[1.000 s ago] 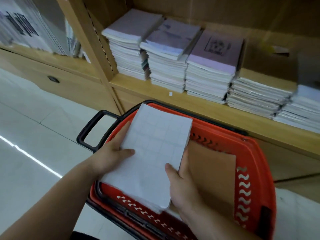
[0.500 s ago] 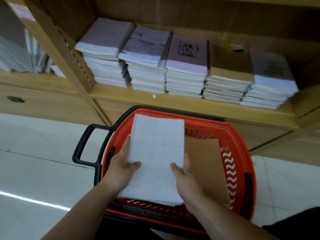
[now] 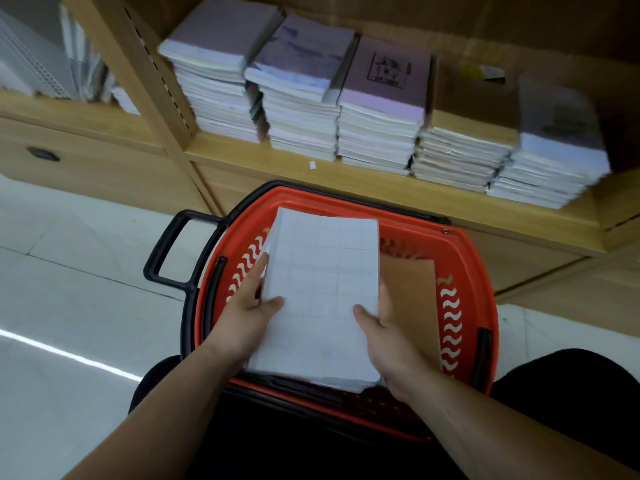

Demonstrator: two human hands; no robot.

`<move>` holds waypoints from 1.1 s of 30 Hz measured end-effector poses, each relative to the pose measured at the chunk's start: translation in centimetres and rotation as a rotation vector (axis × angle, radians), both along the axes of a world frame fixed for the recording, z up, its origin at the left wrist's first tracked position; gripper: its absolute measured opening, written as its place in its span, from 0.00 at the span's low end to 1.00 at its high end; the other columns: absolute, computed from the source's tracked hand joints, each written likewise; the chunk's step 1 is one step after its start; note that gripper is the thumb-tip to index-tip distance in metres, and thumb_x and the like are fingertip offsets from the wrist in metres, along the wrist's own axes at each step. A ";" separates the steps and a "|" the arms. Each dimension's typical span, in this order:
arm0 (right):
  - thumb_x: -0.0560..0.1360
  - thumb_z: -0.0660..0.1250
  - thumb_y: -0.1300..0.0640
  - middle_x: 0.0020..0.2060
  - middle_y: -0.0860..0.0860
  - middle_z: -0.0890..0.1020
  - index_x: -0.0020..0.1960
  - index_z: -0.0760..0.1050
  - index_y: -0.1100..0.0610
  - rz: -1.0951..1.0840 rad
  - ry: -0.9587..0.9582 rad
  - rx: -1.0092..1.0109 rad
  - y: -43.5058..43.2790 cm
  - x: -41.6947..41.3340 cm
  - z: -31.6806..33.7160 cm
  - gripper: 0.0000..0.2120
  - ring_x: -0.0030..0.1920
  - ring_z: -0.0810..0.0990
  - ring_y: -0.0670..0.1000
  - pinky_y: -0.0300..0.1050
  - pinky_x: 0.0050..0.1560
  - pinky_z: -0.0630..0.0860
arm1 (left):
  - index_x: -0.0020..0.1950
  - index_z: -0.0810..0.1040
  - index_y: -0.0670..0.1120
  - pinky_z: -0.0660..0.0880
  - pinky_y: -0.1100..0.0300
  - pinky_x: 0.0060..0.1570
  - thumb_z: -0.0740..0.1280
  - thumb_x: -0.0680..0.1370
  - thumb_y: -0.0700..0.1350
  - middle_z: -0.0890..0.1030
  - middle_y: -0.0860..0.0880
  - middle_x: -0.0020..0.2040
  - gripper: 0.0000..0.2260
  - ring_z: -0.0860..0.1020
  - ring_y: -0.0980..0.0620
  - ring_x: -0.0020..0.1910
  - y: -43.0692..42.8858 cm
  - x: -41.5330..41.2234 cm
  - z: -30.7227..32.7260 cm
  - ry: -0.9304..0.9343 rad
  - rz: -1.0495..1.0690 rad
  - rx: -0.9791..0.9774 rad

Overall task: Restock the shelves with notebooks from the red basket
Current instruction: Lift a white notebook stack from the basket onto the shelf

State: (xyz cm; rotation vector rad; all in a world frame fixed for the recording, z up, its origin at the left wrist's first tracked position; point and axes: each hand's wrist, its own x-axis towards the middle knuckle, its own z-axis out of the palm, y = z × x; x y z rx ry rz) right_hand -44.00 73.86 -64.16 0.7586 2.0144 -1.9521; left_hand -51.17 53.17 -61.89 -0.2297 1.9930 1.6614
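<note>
A stack of white notebooks (image 3: 320,299) sits above the red basket (image 3: 460,258), gripped on either side by the left hand (image 3: 247,315) and right hand (image 3: 384,327). Brown covers (image 3: 410,285), probably notebooks, lie inside. The shelf (image 3: 363,183) beyond holds five piles.

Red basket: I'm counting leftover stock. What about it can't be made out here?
Head view:
- Floor of the red basket: hidden under the white notebook stack that the left hand and right hand hold; only a brown cover shows.
- Stack count: only its top face shows clearly.
- Cover of the far-right shelf pile: blurred, unreadable.
</note>
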 end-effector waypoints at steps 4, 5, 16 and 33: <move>0.85 0.59 0.56 0.65 0.31 0.74 0.80 0.54 0.39 -0.034 0.025 -0.056 0.5 0.3 -0.6 0.28 0.62 0.75 0.32 0.38 0.65 0.73 | 0.78 0.62 0.65 0.77 0.46 0.63 0.65 0.83 0.38 0.79 0.53 0.67 0.31 0.80 0.50 0.63 0.2 -0.6 0.2 -0.038 -0.009 -0.015; 0.85 0.59 0.56 0.68 0.34 0.74 0.81 0.53 0.39 -0.042 0.030 -0.066 0.6 0.3 -0.6 0.29 0.66 0.75 0.36 0.43 0.69 0.72 | 0.78 0.62 0.66 0.77 0.44 0.64 0.65 0.82 0.39 0.79 0.53 0.67 0.31 0.80 0.49 0.63 0.3 -0.6 0.2 -0.038 -0.013 -0.015; 0.84 0.62 0.57 0.65 0.18 0.66 0.77 0.46 0.26 0.124 0.207 0.007 4.2 -0.7 5.5 0.37 0.67 0.68 0.26 0.41 0.71 0.67 | 0.73 0.72 0.62 0.78 0.42 0.60 0.64 0.79 0.31 0.82 0.47 0.63 0.31 0.82 0.44 0.61 1.9 0.1 2.3 0.050 0.117 0.161; 0.83 0.62 0.61 0.61 0.29 0.79 0.72 0.60 0.26 0.056 0.768 -0.099 1.8 -8.9 26.5 0.33 0.61 0.80 0.37 0.43 0.57 0.81 | 0.72 0.74 0.61 0.83 0.48 0.48 0.66 0.75 0.33 0.83 0.49 0.62 0.32 0.84 0.44 0.56 0.8 -5.7 25.5 0.688 0.138 0.327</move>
